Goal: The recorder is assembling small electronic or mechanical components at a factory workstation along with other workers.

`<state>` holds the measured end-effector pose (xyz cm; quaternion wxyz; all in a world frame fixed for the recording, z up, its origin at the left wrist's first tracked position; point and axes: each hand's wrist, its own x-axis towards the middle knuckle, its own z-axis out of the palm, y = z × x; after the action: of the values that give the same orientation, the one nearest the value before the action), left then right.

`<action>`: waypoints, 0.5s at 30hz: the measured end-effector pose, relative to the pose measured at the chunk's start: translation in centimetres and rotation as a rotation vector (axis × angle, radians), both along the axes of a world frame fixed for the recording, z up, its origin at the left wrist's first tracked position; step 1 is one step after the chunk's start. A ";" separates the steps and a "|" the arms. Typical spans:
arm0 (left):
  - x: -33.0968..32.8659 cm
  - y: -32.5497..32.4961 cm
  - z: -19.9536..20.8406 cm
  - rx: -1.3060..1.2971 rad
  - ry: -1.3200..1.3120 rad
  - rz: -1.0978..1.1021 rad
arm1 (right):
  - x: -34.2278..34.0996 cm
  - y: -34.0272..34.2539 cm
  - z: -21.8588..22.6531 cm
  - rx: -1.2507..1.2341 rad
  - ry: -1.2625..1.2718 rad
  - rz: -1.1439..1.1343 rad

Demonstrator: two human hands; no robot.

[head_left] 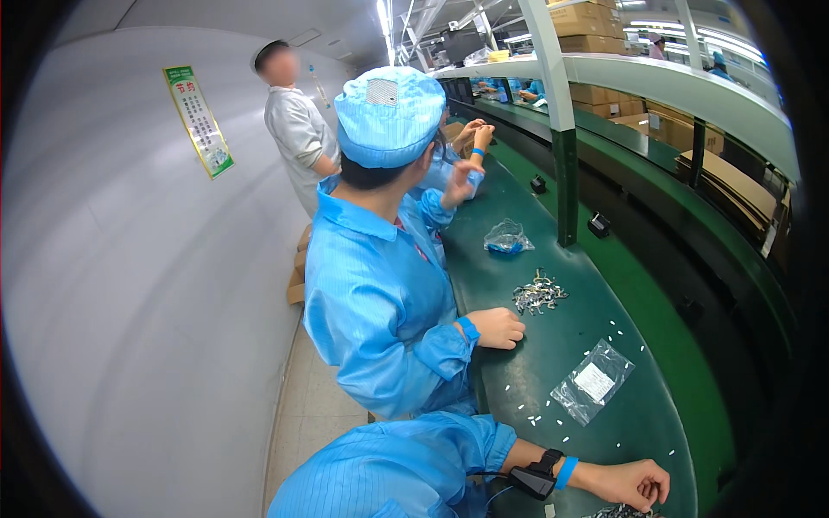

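My left hand [635, 483] rests on the green bench [639, 432] at the bottom edge, with a blue sleeve, a blue wristband and a black wrist device [535, 475] on the forearm. Its fingers curl down over a pile of small metal parts [620, 512]; whether they grip any is hidden. My right hand is out of view. A clear plastic bag with a white label [594, 382] lies flat just beyond my hand. Small white pieces [540, 414] are scattered around it.
A co-worker in a blue smock and cap [384, 285] sits close on my left, one hand [496, 329] resting by a pile of metal clips [537, 295]. Farther along lie a bag with blue contents [507, 237], a green-and-white post [566, 173] and cardboard boxes [596, 26]. Another person in white [298, 138] stands by the wall.
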<state>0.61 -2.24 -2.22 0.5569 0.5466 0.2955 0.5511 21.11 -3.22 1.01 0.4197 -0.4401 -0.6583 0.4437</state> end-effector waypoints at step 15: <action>0.2 0.1 0.3 0.057 -0.052 -0.085 | -0.5 -0.3 1.3 0.039 -0.132 0.083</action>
<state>0.77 -2.18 -1.94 0.5716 0.5597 0.2416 0.5492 20.63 -3.57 2.28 0.3650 -0.4324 -0.7107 0.4180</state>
